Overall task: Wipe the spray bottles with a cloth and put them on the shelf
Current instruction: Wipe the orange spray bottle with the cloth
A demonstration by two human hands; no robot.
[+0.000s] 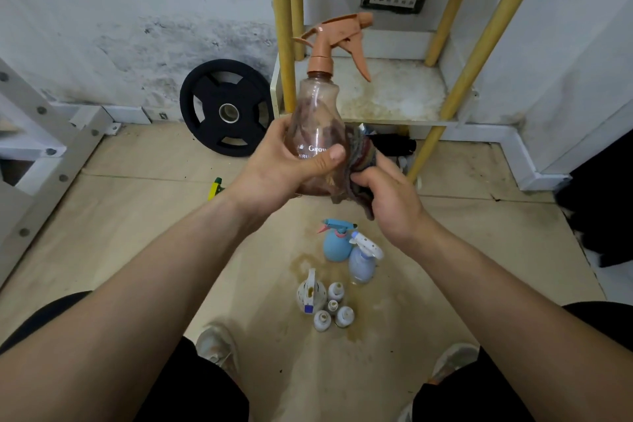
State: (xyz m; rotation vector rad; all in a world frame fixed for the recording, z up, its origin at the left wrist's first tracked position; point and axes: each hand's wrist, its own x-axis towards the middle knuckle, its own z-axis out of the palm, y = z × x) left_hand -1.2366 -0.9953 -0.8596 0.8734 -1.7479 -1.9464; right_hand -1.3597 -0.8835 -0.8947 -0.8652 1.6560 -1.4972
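Bottle [317, 120] in left hand [284, 166], cloth [363, 161] alongside

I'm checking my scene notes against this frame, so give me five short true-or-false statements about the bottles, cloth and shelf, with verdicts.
1. The left hand grips the clear spray bottle with the orange trigger. True.
2. The right hand holds a sponge. False: it holds a cloth against the bottle.
3. The shelf board carries two bottles. False: no bottle shows on it.
4. A blue spray bottle stands on the floor. True.
5. The weight plate lies flat. False: it leans against the wall.
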